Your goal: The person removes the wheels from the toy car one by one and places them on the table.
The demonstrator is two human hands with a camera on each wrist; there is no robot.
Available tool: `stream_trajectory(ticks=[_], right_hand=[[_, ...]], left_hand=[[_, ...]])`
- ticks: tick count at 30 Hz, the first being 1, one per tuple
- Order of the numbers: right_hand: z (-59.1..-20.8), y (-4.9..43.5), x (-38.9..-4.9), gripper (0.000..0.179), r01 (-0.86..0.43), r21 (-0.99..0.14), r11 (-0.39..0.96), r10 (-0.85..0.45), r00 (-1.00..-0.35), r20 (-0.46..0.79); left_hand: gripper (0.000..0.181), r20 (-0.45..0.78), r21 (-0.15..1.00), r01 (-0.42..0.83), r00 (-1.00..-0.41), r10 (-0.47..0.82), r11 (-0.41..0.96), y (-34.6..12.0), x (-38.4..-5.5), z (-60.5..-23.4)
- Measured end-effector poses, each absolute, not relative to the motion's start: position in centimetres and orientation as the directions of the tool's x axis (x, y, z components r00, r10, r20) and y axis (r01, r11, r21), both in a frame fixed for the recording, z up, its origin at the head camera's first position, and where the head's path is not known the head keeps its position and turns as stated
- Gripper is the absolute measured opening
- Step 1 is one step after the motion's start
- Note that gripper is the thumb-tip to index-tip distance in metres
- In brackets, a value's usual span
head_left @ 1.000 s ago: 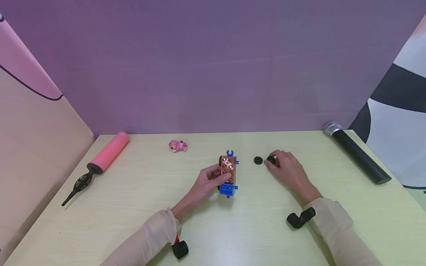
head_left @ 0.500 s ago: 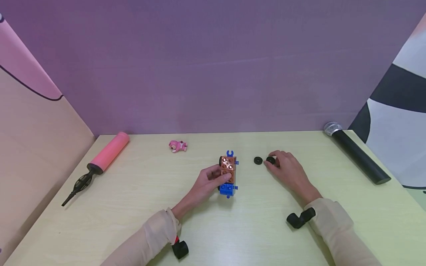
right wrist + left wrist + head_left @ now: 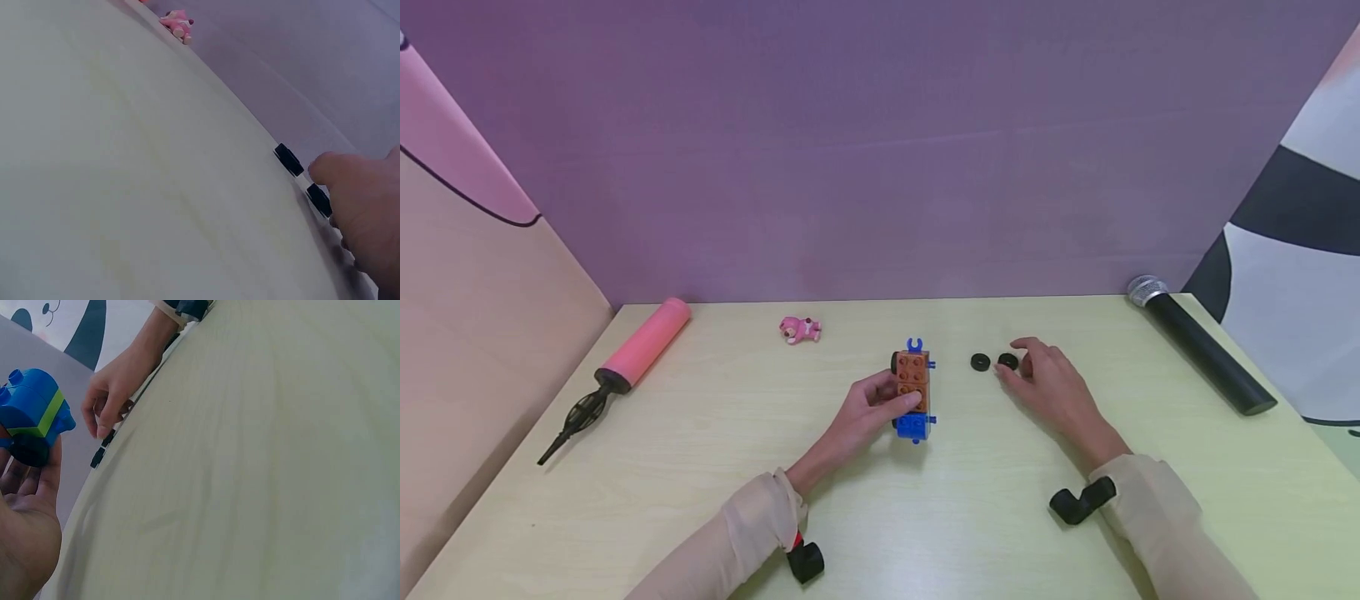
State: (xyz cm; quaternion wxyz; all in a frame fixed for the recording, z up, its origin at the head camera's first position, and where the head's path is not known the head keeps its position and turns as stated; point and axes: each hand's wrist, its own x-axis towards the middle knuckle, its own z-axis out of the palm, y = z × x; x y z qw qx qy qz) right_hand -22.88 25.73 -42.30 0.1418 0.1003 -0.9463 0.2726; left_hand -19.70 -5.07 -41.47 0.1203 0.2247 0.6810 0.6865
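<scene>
In the head view my left hand (image 3: 872,407) grips a toy block car (image 3: 913,396), thumb on its top. The car has copper-brown and blue studded blocks and a blue hook at the far end. Black wheels sit on its left side; bare blue pegs stick out on the right. In the left wrist view its blue end (image 3: 30,406) and a wheel (image 3: 30,450) show above the palm. My right hand (image 3: 1052,383) is at a loose black wheel (image 3: 1008,361), thumb beside it, index finger raised. Another loose wheel (image 3: 981,362) lies just left of it.
A pink toy bear (image 3: 801,330) lies toward the table's back edge. At the left is a pink hand pump (image 3: 647,346) with a black nozzle. A black microphone (image 3: 1206,350) lies at the right. A purple panel (image 3: 880,167) stands behind the table.
My right index finger has lifted away from the wheel, which lies slightly further left. The left hand and the car have barely moved.
</scene>
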Motion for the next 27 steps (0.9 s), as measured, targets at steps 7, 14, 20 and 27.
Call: stream_trajectory(ticks=[7, 14, 20, 27], right_hand=[[-42.4, 25.2, -21.7, 0.032, -0.395, -0.485, 0.780, -0.163, -0.877, 0.452], [-42.2, 23.0, -19.5, 0.028, -0.679, -0.413, 0.608, -0.348, -0.694, 0.630], [-41.5, 20.4, -17.3, 0.025, -0.680, -0.550, 0.484, -0.424, -0.733, 0.533], [-40.9, 17.5, -15.6, 0.023, -0.520, -0.683, 0.513, -0.376, -0.851, 0.366]], left_hand=[[0.047, 0.144, 0.989, 0.115, -0.861, 0.487, -0.089, -4.9, -19.9, -41.5], [0.058, 0.146, 0.988, 0.098, -0.861, 0.487, -0.123, -4.7, -20.0, -41.6], [0.066, 0.176, 0.982, 0.117, -0.862, 0.476, -0.151, -4.6, -19.8, -41.7], [0.060, 0.238, 0.969, 0.178, -0.857, 0.457, -0.169, -4.4, -20.0, -42.1]])
